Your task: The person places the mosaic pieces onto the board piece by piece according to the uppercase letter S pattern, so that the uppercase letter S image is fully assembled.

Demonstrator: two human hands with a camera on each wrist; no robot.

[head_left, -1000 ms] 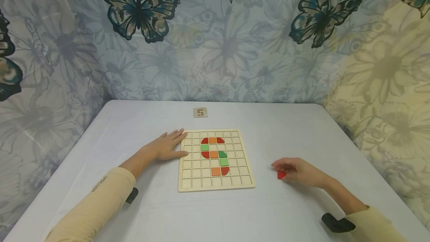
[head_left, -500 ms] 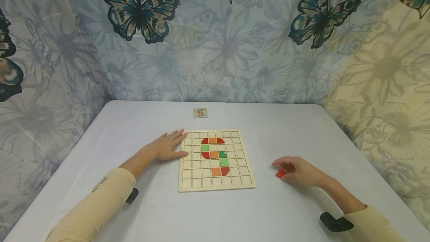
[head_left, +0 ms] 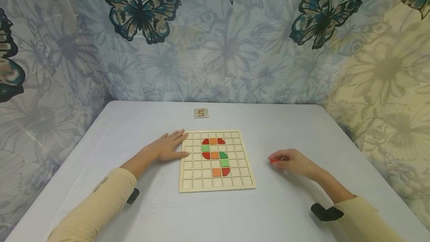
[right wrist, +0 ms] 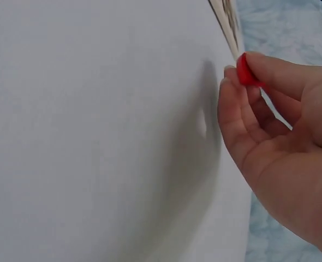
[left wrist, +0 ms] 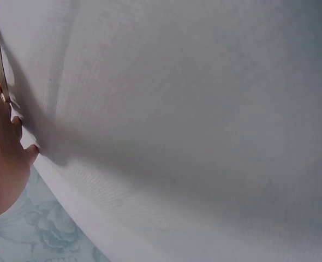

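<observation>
My left hand [head_left: 165, 147] rests with its fingers spread on the left edge of a pale wooden grid board [head_left: 198, 185]. Red, orange and green tiles [head_left: 214, 155] sit in the board's squares in an S shape. To the right of the board, my right hand [head_left: 293, 161] pinches a small red tile [right wrist: 245, 71] between thumb and fingers. In the right wrist view the hand stands above the cloth, its shadow apart from it. The fingers hide part of the tile's outline. In the left wrist view, only part of the left hand [left wrist: 5, 158] shows.
A small card [head_left: 201, 113] with an S pattern on a grid lies behind the board. White cloth [head_left: 285, 212] covers the table. Walls with butterfly and flower prints [head_left: 215, 59] stand behind and at both sides. A dark device [head_left: 326, 212] shows at the right wrist.
My right hand has moved left and away from me, toward the board, with the red tile, which has turned in the fingers. My left hand stays in place on the board's edge.
</observation>
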